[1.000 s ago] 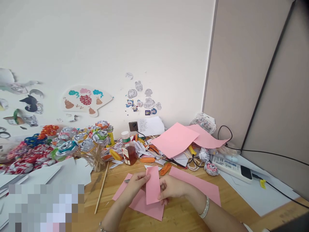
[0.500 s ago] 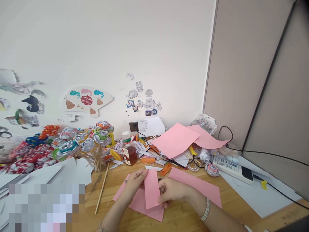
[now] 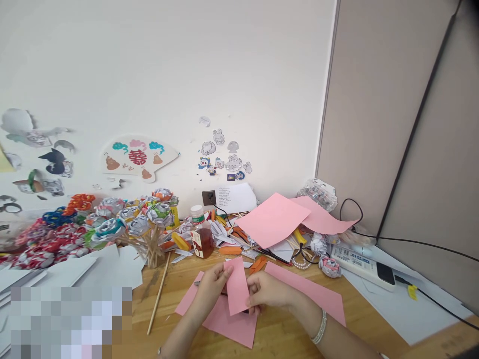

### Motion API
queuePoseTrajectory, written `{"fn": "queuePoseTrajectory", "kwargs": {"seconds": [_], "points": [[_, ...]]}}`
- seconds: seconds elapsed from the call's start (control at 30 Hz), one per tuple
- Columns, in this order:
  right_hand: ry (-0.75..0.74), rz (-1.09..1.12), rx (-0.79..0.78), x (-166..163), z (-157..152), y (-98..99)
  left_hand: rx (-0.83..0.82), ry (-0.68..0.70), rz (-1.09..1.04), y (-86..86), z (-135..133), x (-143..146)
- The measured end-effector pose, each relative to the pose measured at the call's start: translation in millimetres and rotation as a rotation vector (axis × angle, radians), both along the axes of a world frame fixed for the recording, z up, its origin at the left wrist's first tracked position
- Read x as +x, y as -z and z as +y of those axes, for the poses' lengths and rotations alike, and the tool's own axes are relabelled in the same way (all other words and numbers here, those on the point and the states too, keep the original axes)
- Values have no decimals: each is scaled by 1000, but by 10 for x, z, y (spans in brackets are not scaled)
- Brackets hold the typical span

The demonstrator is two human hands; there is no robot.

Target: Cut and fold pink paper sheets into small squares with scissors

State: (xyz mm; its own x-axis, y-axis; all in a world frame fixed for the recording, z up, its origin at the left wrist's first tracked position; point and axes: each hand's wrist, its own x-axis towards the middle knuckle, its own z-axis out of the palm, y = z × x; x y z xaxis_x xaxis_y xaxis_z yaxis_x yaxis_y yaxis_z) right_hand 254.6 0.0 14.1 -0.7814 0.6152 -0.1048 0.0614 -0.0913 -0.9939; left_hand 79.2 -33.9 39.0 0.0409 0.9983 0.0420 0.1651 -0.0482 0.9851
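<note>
My left hand (image 3: 212,285) pinches the upper left edge of a narrow pink paper piece (image 3: 237,289), its fingers closed. At the paper's lower right edge, the thumb and fingers of my right hand (image 3: 264,291) grip it too. Beneath both hands lies a larger pink sheet (image 3: 230,326) on the wooden table. A dark, thin object (image 3: 197,283) pokes out behind my left hand, mostly hidden, so its kind cannot be made out. Another pink sheet (image 3: 314,294) rests flat behind my right forearm.
Two pink sheets (image 3: 275,219) lie over a heap of paper scraps. A bottle of brown liquid (image 3: 202,239) stands behind my hands. Leftward are a wooden stick (image 3: 159,294), folded paper flowers (image 3: 108,229) and white sheets (image 3: 108,269). A white power strip (image 3: 362,264) sits at right.
The held pink piece looks shorter, its lower edge higher than before and tilted a little differently. Both hands stay closed on it. The whole view has shifted slightly.
</note>
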Motion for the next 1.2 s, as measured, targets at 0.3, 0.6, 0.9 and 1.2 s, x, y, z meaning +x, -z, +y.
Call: {"fn": "queuePoseTrajectory", "kwargs": {"seconds": [0.3,0.6,0.9,1.2], "points": [[85,62,-15,3,-33,-108,4,-6,8,-10,-4,7],[183,115,10,-1,36,-50,19,24,9,15,-4,27],[231,150,22,5,19,-103,-36,95,16,-6,-43,43],[429,14,471,-84,7,-54,88,43,-90,96,40,52]]}}
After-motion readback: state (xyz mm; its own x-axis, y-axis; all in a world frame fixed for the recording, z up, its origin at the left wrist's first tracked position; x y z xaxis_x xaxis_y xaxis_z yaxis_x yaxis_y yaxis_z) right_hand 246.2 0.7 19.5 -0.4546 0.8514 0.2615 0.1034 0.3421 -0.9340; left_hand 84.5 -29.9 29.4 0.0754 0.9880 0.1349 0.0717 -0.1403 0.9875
